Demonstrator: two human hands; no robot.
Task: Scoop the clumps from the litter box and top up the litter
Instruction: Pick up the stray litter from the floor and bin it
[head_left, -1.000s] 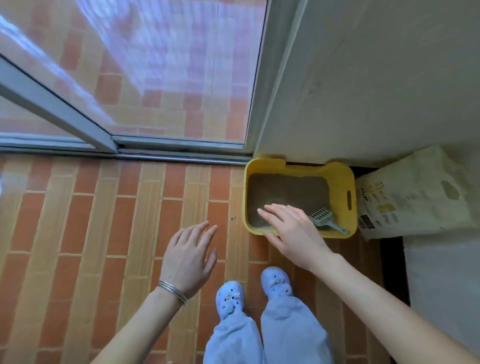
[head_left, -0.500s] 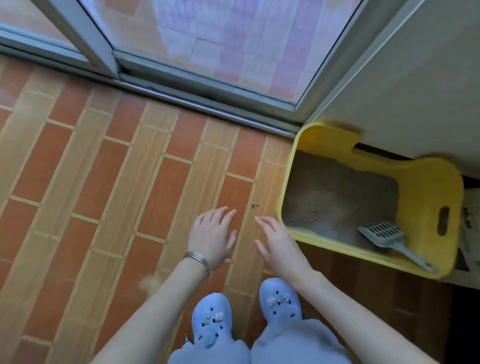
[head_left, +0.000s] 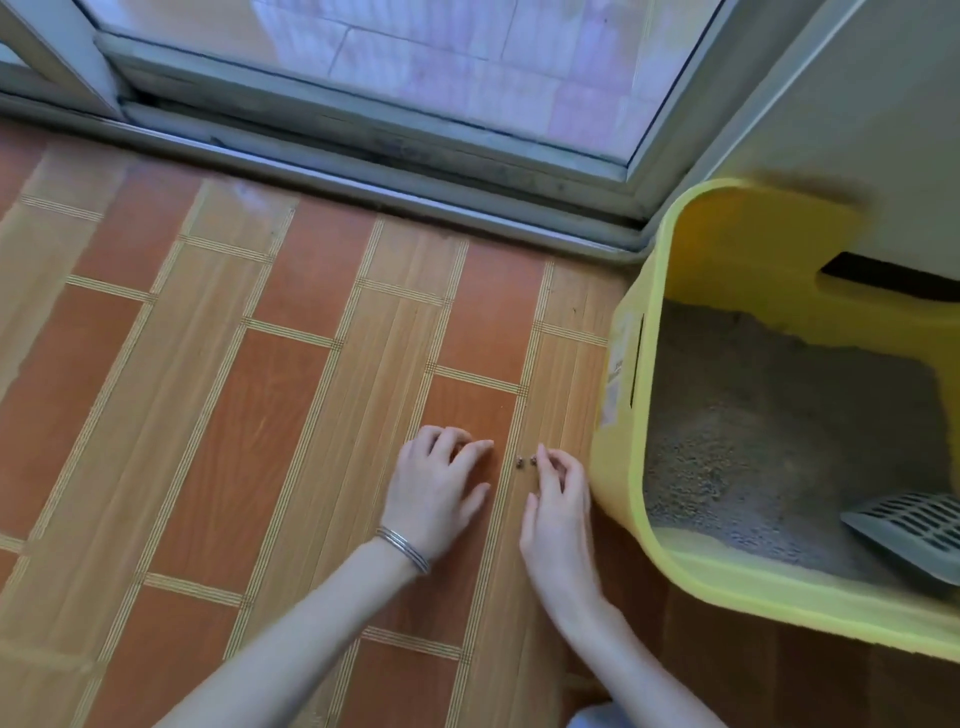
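I see yellow litter box (head_left: 621, 483) on floor (head_left: 260, 415) at right, far end vs wall (head_left: 883, 104), nr door track (head_left: 363, 156). Inside: grey litter (head_left: 779, 441), uneven, banked higher at far side; grey slotted scoop (head_left: 904, 525) lies on litter at near-right corner, partly cut by frame edge. Two small pellets (head_left: 524, 461) on floor just outside box. Right hand (head_left: 558, 514) btwn pellets and box, fingers curled, index tip at pellets; can't tell if grip has one. Left hand (head_left: 441, 488) near it, fingertips on floor, grip loose, holds nothing. Bracelet (head_left: 402, 548) on left wrist.

Open floor (head_left: 208, 415) leftward; litter box (head_left: 618, 415) wall just beside right hand (head_left: 558, 514).
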